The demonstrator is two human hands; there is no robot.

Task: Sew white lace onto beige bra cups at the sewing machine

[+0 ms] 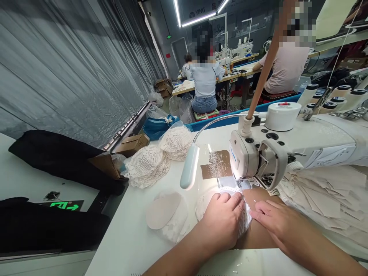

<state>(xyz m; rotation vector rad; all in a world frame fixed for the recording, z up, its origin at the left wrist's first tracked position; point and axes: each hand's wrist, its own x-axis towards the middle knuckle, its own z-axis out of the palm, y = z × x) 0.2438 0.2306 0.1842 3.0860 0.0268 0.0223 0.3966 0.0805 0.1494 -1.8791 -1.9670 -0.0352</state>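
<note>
A white lace piece lies on the sewing machine bed, just in front of the lit needle area of the white sewing machine. My left hand rests on top of it with the fingers curled and pressed together on the lace. My right hand is at the right edge of the piece, its thumb and index finger close together at the rim. Whatever lies between those fingertips is too small to make out. Brown covering shows beneath both hands.
Stacked lace cups sit at the back left, and a beige oval pad lies left of my hands. A lamp hangs over the table. Beige fabric pieces spread to the right. Seated people work farther back.
</note>
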